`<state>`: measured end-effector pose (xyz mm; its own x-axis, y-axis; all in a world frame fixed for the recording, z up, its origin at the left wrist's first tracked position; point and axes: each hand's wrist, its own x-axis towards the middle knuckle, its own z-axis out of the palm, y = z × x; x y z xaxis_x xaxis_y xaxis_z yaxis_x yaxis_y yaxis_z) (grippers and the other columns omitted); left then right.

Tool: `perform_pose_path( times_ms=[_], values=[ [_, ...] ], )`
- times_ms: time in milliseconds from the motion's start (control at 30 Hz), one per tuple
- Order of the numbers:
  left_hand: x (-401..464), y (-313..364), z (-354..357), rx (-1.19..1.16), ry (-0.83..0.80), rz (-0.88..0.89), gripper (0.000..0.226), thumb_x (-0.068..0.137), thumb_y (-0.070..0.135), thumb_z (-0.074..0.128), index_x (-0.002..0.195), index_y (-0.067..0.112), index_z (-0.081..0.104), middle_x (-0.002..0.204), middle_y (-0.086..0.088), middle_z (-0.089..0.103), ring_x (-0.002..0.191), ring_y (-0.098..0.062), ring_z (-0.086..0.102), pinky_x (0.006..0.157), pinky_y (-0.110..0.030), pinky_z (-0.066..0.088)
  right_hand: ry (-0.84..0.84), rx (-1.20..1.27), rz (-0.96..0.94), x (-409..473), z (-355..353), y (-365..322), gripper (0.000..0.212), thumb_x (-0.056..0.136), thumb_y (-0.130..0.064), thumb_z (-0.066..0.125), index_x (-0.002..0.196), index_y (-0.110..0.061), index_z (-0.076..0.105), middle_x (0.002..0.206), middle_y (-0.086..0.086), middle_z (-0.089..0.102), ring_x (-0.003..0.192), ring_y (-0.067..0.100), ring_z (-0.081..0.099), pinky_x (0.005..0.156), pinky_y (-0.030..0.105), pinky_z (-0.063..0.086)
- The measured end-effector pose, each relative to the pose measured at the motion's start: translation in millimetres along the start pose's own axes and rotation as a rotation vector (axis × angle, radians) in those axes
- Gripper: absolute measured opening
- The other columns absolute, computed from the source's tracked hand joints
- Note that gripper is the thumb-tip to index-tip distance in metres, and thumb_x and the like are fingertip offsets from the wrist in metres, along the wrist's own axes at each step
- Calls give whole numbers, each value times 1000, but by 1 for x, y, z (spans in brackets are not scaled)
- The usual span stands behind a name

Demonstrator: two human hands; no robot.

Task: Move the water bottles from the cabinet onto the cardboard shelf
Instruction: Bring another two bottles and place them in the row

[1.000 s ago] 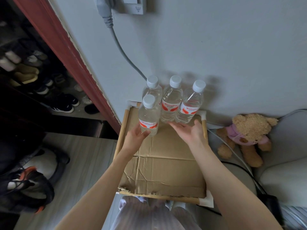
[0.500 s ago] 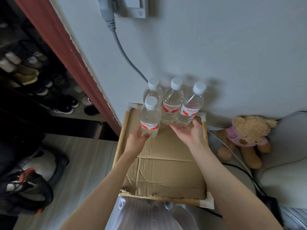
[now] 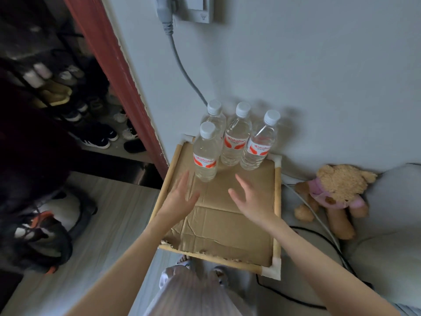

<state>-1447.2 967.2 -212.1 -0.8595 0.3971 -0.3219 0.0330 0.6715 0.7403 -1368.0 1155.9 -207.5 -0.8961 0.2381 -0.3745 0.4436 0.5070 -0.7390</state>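
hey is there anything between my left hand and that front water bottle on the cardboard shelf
Nothing visible. The left hand is open just short of the front water bottle, with only bare cardboard shelf between them. The other three bottles stand behind it, near the wall.

Bare forearms without sleeves, light striped trousers [image 3: 189,293], and open-toed sandals [image 3: 219,273] on the feet.

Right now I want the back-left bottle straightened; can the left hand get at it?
Probably not directly: the front bottle stands right before the back-left bottle, blocking the open left hand. Reaching over its cap looks possible.
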Motion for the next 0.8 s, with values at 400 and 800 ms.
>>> perform_pose_path(
  times_ms=[400, 800],
  values=[
    [-233, -96, 5, 305, 467, -372, 65, 90, 46, 42, 143, 28, 10, 155, -5, 11, 143, -26, -1, 116, -47, 4, -412, -663, -625, -63, 92, -57, 66, 91, -48, 38, 145, -24, 10, 156, 2, 3, 143, 22, 7, 115, 43, 5],
    [-531, -178, 58, 34, 848, -1015, 92, 61, 68, 2, 144, 28, 10, 155, -3, 4, 143, -25, -4, 115, -45, 4, -778, -802, -1262, -269, 296, -136, 65, 92, -46, 41, 145, -23, 11, 156, 3, 10, 144, 18, 8, 116, 39, 2]
  ],
)
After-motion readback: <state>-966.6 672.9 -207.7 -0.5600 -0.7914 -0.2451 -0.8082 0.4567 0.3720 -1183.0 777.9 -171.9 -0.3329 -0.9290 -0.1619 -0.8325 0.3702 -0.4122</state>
